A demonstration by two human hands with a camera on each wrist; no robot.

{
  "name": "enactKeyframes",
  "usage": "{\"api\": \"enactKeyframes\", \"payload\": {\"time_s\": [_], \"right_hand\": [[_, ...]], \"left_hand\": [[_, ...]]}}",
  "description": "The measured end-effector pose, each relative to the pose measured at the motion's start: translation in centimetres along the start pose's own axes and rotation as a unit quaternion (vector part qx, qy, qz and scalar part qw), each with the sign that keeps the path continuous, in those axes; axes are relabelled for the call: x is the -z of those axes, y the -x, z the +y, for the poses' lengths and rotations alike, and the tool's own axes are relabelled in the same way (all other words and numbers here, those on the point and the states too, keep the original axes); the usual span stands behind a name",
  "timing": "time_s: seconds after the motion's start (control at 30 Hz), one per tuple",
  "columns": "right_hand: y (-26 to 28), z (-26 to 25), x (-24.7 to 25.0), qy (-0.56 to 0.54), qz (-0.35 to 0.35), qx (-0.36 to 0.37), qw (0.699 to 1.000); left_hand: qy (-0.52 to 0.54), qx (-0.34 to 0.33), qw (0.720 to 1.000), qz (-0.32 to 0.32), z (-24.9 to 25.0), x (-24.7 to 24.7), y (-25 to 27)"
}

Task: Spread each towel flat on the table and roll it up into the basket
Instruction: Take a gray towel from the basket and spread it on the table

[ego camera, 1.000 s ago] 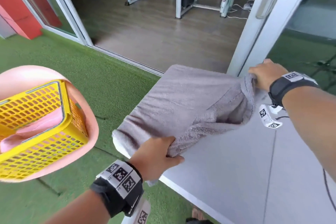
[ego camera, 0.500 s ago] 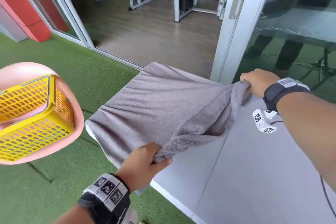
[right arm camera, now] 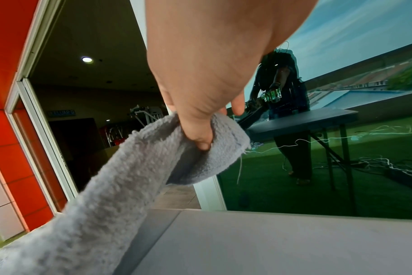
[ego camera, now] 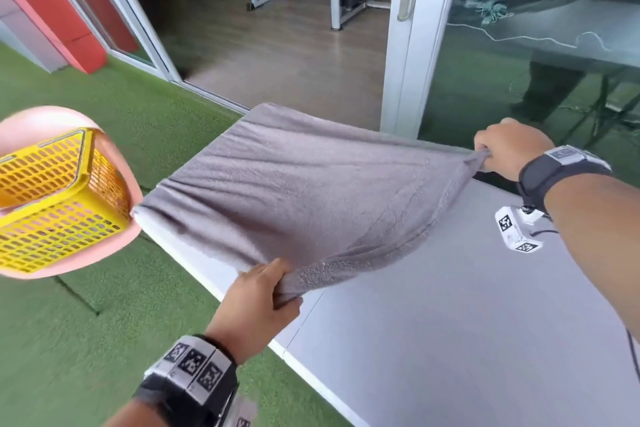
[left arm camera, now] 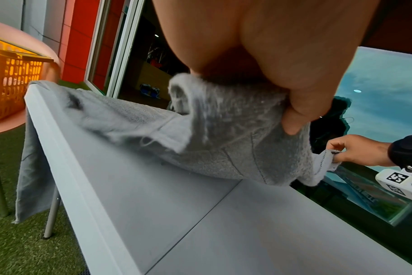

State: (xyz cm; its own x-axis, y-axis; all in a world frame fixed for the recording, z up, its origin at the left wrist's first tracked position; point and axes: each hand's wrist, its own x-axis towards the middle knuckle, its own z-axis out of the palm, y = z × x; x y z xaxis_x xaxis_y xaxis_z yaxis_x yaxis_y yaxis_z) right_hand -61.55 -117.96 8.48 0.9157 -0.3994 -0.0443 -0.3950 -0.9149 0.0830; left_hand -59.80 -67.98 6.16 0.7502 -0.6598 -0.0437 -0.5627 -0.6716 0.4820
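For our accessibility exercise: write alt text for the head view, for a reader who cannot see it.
Two hands, left hand and right hand, each grip a corner of a grey towel stretched over a grey table. A yellow basket sits to the left.

towels: 1 grey towel (ego camera: 311, 194) on the table | tables: 1 grey table (ego camera: 450, 340) | baskets: 1 yellow basket (ego camera: 52, 198) left of the table | stools: 1 pink stool (ego camera: 133, 184) under the basket | hands: 2, left hand (ego camera: 254, 305), right hand (ego camera: 509, 149) over the table
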Motion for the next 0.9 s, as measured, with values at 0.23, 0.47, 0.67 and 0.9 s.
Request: {"api": "enactKeyframes", "payload": {"time_s": [0.23,0.47,0.67,0.9], "right_hand": [[2.6,1.7,-0.4,-0.022,0.064,-0.025,0.997],[5.2,1.5,-0.2,0.020,0.103,-0.031,0.994],[7.1,3.1,-0.9,0.038,0.077,-0.024,0.996],[7.8,8.0,-2.9,0.065,0.068,0.002,0.996]], "left_hand": [[0.013,-0.031,0.999,-0.006,0.8,-0.6,2.6],[-0.024,-0.018,0.999,-0.024,0.6,-1.6,5.6],[-0.028,0.028,0.999,-0.018,3.0,-2.8,7.9],[-0.031,0.116,0.991,0.063,5.7,-7.6,9.6]]}}
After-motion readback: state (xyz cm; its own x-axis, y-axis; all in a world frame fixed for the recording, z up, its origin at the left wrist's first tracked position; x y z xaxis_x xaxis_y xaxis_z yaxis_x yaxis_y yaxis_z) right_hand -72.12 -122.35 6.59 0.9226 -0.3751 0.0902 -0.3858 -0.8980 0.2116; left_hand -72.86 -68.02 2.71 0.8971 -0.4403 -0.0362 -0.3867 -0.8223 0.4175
